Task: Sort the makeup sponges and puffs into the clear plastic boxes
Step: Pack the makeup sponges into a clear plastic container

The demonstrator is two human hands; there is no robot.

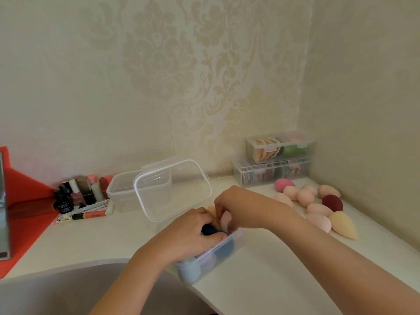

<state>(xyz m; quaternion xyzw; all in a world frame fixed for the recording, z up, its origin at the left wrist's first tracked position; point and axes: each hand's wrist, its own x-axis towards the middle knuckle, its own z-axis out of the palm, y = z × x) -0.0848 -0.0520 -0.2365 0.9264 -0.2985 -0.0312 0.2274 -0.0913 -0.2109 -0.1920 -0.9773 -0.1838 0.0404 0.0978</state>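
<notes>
I count four clear plastic boxes on the white tabletop point(261, 280). There is the open rectangular clear box point(228, 243) under the hands and an empty open box point(118, 194) behind a tilted clear lid point(172, 189). The other two are stacked in the far right corner, an upper closed box point(280, 145) on a lower closed box point(250, 176), both filled.

The open rectangular clear box lies with its long axis diagonal, near-left to far-right. Inside I see three sponges: a dark blue sponge point(210, 229), a light blue sponge point(188, 271) at the near end and a lavender sponge point(208, 261) between them. The left hand point(193, 233) curls its fingers over the dark blue sponge. The right hand point(241, 208) pinches a pale pink sponge point(225, 220), held roughly upright over the box's far end.

To the right I make out ten loose sponges:
- seven pale pink loose sponges point(305, 197)
- one magenta sponge point(284, 185)
- one dark red sponge point(332, 202)
- one yellow teardrop sponge point(344, 226), its narrow tip pointing near-right
</notes>
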